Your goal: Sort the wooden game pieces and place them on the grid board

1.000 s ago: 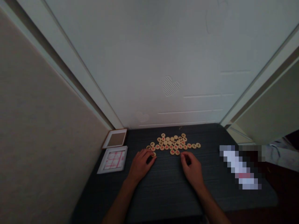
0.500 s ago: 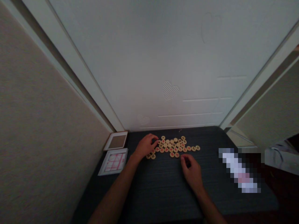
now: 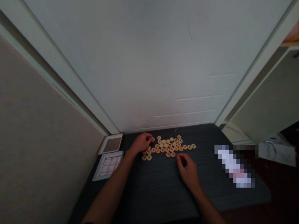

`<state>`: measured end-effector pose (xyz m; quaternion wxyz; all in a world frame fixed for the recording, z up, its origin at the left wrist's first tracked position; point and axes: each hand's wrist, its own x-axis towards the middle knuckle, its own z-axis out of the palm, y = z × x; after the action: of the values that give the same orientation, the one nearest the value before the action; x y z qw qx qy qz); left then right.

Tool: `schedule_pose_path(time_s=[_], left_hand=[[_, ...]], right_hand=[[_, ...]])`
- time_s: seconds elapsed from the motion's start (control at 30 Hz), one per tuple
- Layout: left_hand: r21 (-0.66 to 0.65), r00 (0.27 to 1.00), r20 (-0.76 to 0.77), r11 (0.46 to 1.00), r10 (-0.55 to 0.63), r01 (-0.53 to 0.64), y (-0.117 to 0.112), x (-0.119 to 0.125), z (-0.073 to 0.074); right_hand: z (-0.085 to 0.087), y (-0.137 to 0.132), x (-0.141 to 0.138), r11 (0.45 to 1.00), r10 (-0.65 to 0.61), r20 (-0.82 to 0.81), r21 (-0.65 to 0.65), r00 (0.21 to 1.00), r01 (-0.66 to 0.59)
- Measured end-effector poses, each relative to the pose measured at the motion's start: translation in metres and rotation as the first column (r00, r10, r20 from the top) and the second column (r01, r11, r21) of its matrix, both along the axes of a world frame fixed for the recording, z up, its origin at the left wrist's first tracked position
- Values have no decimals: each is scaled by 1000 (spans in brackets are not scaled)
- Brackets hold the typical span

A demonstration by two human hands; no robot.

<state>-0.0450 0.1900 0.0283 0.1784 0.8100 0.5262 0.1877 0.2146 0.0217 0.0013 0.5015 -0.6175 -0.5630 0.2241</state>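
Note:
Several round wooden game pieces [image 3: 168,145] with red or black marks lie clustered flat on the dark table [image 3: 163,186] near the wall. My left hand [image 3: 141,142] reaches to the cluster's far left end, its fingers curled around one piece at the edge. My right hand [image 3: 188,171] rests on the table just in front of the cluster, fingers loosely curled, nothing visible in it. A few pieces [image 3: 147,155] lie right beside my left wrist.
Two flat box halves sit at the table's left edge: one with a brown inside [image 3: 111,144], one showing a red-lined board [image 3: 107,164]. A blurred-out object [image 3: 234,165] lies at the right. A white door stands directly behind the table.
My left hand moved from the near left of the cluster up to its far left end and closed on a piece. My right hand stayed almost still. The view shifted slightly.

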Motion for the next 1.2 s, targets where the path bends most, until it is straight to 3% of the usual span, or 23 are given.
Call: schedule_pose_path(time_s=[0.2,0.47,0.57,0.67,0.77,0.87,1.0,1.2], left_hand=[[-25,998,61,999,22,-21,-1,-3,0],[-53,948,275,987,158,-149,-5,1,7],[-66,900,388,980,200,-189,-25,11,15],[-116,847,496,981,193,-156,-59,29,23],[-279,701,680,960,214,-23,-94,50,25],[-377,644,722,924,254,59,-117,68,19],[-461,566,759,880,322,118,-129,82,-1],[-468,537,784,864,310,185,-136,88,-21]], right_hand=[[-3,0,0,1000,17,2,-13,1000,-17],[-4,0,0,999,10,-2,-31,1000,-10],[-2,0,0,999,10,-5,-39,1000,-10],[0,-1,0,999,14,-23,-45,1000,-15],[2,-3,0,998,29,-56,-49,998,-32],[3,-4,0,997,60,-68,-33,996,-62],[3,-5,0,996,91,-57,-14,994,-92],[5,-4,-3,993,115,-7,-6,993,-115]])
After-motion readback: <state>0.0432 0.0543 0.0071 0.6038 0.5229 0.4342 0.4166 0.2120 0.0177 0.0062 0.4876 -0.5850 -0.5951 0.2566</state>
